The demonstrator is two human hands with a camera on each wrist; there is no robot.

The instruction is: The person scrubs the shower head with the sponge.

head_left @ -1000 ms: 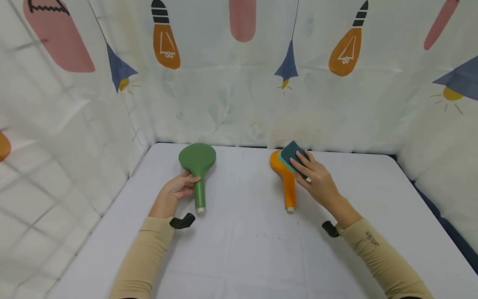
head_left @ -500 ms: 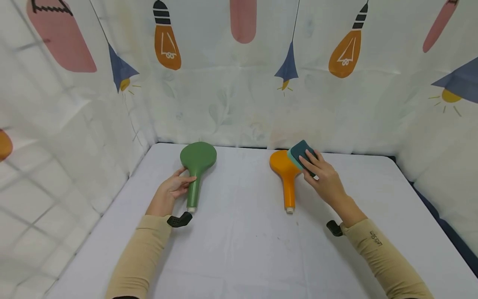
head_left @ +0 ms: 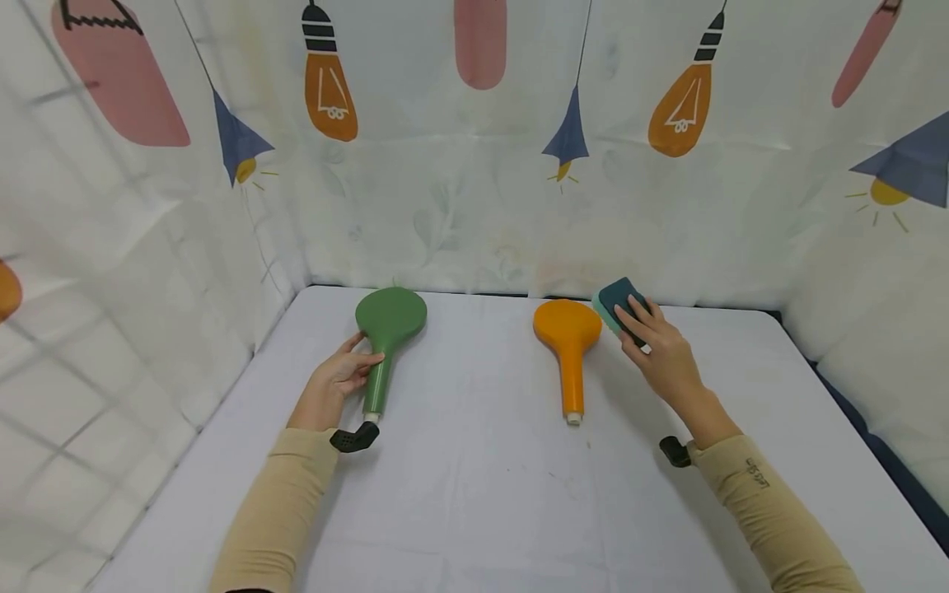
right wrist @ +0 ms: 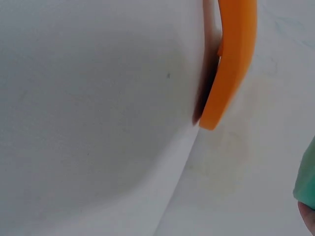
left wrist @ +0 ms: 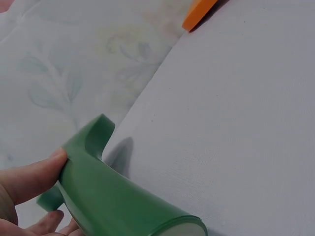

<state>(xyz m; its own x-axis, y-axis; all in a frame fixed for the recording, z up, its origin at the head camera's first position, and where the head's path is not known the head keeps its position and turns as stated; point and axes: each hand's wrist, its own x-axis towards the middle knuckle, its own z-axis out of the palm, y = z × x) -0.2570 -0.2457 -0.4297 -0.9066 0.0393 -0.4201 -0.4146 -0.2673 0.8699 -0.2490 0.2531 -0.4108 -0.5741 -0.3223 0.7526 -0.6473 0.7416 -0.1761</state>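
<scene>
1. The left hand (head_left: 337,383) pinches the green paddle (head_left: 389,321) by its handle, near the round head, which points just past 12 o'clock.
2. The right hand (head_left: 666,358) grips a two-tone sponge (head_left: 621,305), fingers over its dark teal face, the mint layer beneath.
3. The orange paddle (head_left: 569,338) rests on the white-covered bench (head_left: 474,502), head toward 12 o'clock, pale tip toward 6. It lies at 3 o'clock from the green paddle, well apart.
4. The sponge is just beside the orange paddle's head, toward 2 o'clock; the right wrist view shows a gap between them.
</scene>
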